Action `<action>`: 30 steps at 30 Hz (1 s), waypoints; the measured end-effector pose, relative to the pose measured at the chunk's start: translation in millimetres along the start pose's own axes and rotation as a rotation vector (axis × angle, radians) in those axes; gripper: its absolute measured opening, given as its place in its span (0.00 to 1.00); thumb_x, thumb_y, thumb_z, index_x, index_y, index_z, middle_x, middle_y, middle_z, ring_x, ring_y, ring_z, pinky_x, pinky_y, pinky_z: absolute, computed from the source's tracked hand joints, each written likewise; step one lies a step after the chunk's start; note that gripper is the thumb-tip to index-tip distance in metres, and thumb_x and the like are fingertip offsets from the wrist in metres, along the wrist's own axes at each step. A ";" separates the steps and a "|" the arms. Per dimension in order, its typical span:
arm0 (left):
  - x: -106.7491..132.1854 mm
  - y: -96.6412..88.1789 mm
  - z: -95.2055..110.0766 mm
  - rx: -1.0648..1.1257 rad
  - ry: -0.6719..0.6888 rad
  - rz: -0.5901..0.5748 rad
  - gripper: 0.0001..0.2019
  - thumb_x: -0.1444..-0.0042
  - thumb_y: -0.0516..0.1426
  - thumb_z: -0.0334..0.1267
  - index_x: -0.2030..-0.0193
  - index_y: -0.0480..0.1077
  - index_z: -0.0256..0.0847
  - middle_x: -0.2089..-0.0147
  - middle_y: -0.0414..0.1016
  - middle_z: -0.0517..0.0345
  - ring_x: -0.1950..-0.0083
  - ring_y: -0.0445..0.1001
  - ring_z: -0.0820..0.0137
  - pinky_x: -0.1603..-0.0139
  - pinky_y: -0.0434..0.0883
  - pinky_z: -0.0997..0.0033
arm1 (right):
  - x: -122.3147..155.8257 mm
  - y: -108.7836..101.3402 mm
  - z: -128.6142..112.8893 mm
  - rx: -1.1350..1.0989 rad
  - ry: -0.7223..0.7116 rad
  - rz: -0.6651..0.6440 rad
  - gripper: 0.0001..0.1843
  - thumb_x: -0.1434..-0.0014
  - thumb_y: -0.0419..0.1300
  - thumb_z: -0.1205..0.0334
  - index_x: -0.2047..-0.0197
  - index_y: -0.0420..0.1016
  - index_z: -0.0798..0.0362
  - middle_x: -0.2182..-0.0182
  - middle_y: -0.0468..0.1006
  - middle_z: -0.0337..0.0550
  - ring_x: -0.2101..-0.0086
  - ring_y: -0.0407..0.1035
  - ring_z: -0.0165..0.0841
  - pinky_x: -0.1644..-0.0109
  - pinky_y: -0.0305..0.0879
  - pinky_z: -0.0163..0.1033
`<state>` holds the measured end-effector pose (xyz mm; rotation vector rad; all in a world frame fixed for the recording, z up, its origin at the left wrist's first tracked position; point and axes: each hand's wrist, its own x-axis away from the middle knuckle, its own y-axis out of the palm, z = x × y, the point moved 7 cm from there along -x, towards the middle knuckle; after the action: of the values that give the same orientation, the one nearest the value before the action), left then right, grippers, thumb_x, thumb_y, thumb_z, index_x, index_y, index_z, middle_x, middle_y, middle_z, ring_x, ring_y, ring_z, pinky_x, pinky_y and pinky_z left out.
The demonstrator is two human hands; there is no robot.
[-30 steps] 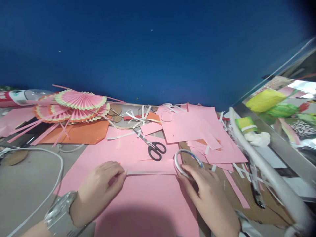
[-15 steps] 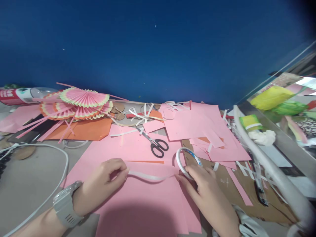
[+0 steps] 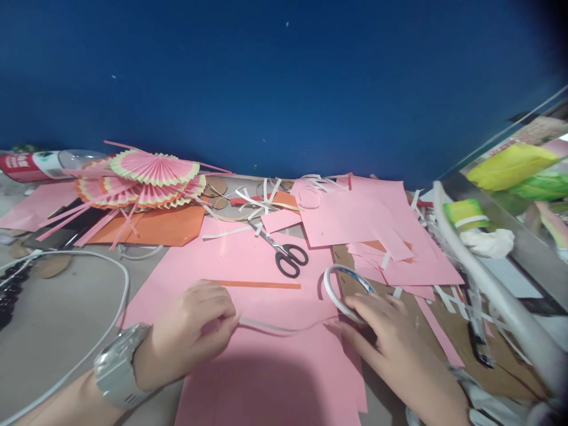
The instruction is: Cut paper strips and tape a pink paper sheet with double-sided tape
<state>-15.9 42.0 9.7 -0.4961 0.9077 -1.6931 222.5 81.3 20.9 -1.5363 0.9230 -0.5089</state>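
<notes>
My left hand (image 3: 195, 328), with a grey watch on its wrist, is closed and pinches the free end of a white tape strip (image 3: 284, 325). The strip runs right across a large pink paper sheet (image 3: 261, 367) to a thin tape roll (image 3: 344, 287). My right hand (image 3: 394, 349) grips that roll on edge by its lower rim. An orange paper strip (image 3: 257, 285) lies on the pink sheet just beyond the tape. Black-handled scissors (image 3: 284, 255) lie further back.
Pink and yellow pleated paper fans (image 3: 142, 177) lie on an orange sheet (image 3: 155, 228) at the back left. Cut pink sheets (image 3: 368, 225) and white scraps cover the back right. A white cable (image 3: 110, 307) loops at the left. A white tube (image 3: 492, 290) slants along the right.
The tape strip, taut and flat a second ago, now sags between my hands and lies lower on the pink sheet. The orange strip has come into view beyond it.
</notes>
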 end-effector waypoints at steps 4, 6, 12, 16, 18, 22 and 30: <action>-0.4 1.0 -3.8 -0.030 -0.053 -0.016 0.10 0.41 0.49 0.32 0.73 0.65 0.40 0.73 0.70 0.60 0.68 0.66 0.72 0.59 0.63 0.68 | 1.3 -3.1 1.8 0.009 0.010 0.053 0.13 0.33 0.46 0.51 0.58 0.64 0.50 0.65 0.76 0.41 0.66 0.69 0.37 0.59 0.54 0.42; -0.3 1.4 -5.7 -0.047 -0.081 -0.025 0.10 0.40 0.49 0.32 0.72 0.65 0.40 0.72 0.70 0.60 0.68 0.66 0.72 0.59 0.62 0.67 | 1.4 -1.4 4.2 -0.023 0.046 0.033 0.11 0.32 0.45 0.56 0.61 0.64 0.50 0.68 0.75 0.39 0.68 0.68 0.35 0.59 0.53 0.42; -0.6 3.0 -6.2 -0.114 -0.085 -0.014 0.10 0.40 0.49 0.32 0.72 0.64 0.39 0.72 0.70 0.60 0.68 0.66 0.71 0.60 0.61 0.67 | 1.3 -3.7 5.2 -0.056 0.100 0.065 0.11 0.33 0.47 0.57 0.64 0.65 0.51 0.69 0.74 0.38 0.69 0.66 0.35 0.57 0.52 0.43; -2.6 7.1 -7.7 -0.138 -0.105 -0.041 0.10 0.41 0.49 0.32 0.74 0.64 0.39 0.74 0.68 0.61 0.69 0.65 0.72 0.62 0.61 0.68 | 1.0 -5.1 3.9 -0.036 0.105 0.086 0.12 0.33 0.48 0.55 0.64 0.65 0.51 0.71 0.73 0.37 0.71 0.64 0.34 0.58 0.51 0.43; -3.0 9.3 -9.0 -0.155 -0.122 -0.065 0.12 0.41 0.48 0.32 0.75 0.63 0.39 0.75 0.67 0.62 0.70 0.64 0.73 0.63 0.60 0.68 | 0.8 -4.0 4.3 -0.034 0.122 0.084 0.13 0.33 0.48 0.54 0.65 0.65 0.51 0.72 0.73 0.37 0.72 0.63 0.34 0.58 0.51 0.43; -3.8 11.6 -8.9 -0.173 -0.121 -0.092 0.13 0.41 0.49 0.33 0.76 0.62 0.38 0.76 0.66 0.62 0.71 0.63 0.73 0.64 0.60 0.68 | 0.6 -1.8 3.6 -0.025 0.141 0.085 0.15 0.33 0.48 0.52 0.68 0.65 0.51 0.75 0.71 0.37 0.74 0.61 0.33 0.59 0.51 0.43; -4.2 16.4 -11.8 -0.206 -0.113 -0.104 0.12 0.41 0.49 0.32 0.75 0.63 0.39 0.75 0.65 0.63 0.71 0.63 0.73 0.64 0.60 0.68 | 1.8 3.1 3.8 -0.009 0.150 0.039 0.17 0.33 0.48 0.54 0.72 0.61 0.52 0.78 0.67 0.34 0.75 0.62 0.31 0.59 0.50 0.42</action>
<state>-12.8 48.0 -9.8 -0.7813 0.9931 -1.6546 225.7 82.4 16.9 -1.5008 1.0698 -0.5982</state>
